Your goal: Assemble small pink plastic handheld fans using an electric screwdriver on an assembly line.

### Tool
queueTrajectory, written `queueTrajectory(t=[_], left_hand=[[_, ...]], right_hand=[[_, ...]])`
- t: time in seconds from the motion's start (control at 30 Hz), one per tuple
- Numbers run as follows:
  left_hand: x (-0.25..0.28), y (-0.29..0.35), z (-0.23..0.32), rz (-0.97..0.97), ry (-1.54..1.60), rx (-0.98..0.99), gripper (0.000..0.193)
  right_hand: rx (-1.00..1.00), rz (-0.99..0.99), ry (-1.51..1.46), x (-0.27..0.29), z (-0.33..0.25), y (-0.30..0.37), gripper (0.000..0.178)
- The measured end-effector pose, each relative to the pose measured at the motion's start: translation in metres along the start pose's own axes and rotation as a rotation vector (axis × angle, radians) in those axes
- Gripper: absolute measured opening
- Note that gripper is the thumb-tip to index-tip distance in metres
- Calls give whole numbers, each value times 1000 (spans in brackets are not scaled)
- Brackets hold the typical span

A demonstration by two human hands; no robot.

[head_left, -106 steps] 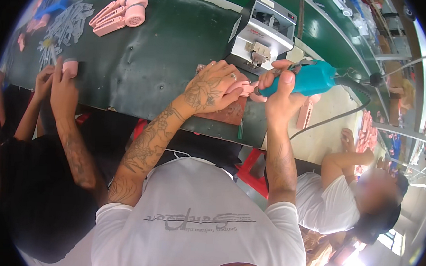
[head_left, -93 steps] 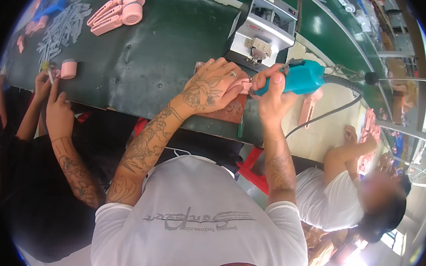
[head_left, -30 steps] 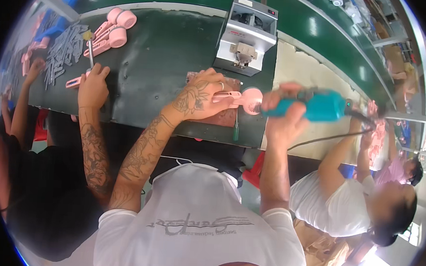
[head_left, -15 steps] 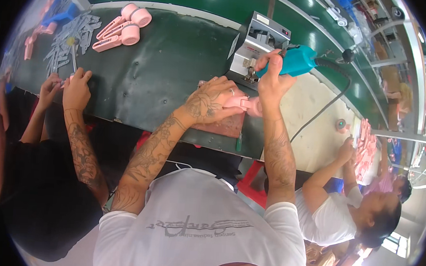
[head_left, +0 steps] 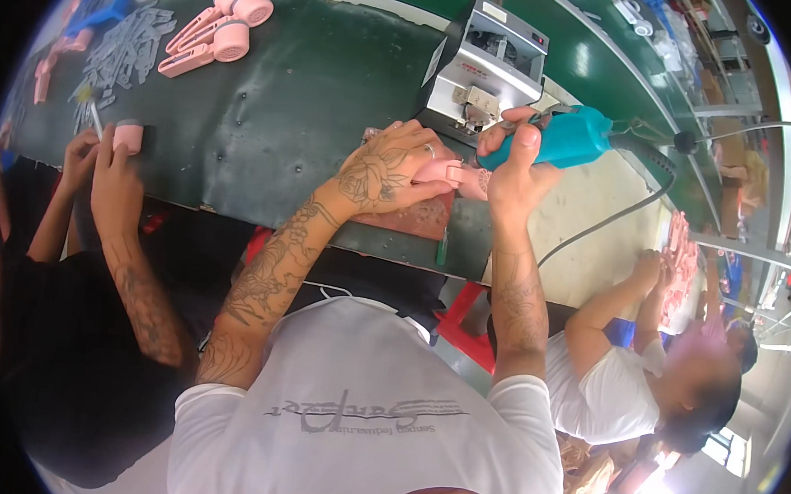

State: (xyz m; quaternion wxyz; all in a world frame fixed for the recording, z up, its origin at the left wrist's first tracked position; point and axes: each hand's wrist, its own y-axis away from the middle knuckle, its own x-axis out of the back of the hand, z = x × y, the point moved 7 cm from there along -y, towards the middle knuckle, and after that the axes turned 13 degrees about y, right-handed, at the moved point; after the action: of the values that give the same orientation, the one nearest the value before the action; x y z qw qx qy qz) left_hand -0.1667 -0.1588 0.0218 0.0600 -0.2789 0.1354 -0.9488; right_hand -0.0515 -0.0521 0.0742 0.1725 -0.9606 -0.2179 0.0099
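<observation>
My left hand (head_left: pixel 391 170) presses a pink hinged device (head_left: pixel 444 172) with a round, perforated end against the worktop, its fingers wrapped over the body. In my right hand (head_left: pixel 518 168) is a teal electric screwdriver (head_left: pixel 570 135), gripped around its front part with the cable trailing off to the right. The screwdriver's front end is just above the perforated end of the device; its tip is hidden by my fingers. Directly beyond my hands stands a silver screw feeder (head_left: pixel 478 84). Under my left hand lies a reddish-brown pad (head_left: pixel 411 219).
Several pink round-headed devices (head_left: pixel 218 37) lie at the far left, beside a pile of grey strips (head_left: pixel 127 49). A small green-handled tool (head_left: pixel 442 248) lies by the pad. A co-worker's hands (head_left: pixel 115 171) work at left; another person (head_left: pixel 627 383) sits at right near pink parts (head_left: pixel 677 273).
My right hand and the electric screwdriver have moved down from the screw feeder toward the pink device. My left hand keeps its hold. The left co-worker's hands shifted, revealing a pink round part.
</observation>
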Motion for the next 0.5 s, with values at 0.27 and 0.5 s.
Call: queueTrajectory(t=[0.27,0.5], left_hand=[[0,0,-2,2,-3,15,41],[0,1,-2,44,-65,-63,41]], right_hand=[[-24,-5,-56,-6,15,5,36],[37,-28,101,-12,13,5,45]])
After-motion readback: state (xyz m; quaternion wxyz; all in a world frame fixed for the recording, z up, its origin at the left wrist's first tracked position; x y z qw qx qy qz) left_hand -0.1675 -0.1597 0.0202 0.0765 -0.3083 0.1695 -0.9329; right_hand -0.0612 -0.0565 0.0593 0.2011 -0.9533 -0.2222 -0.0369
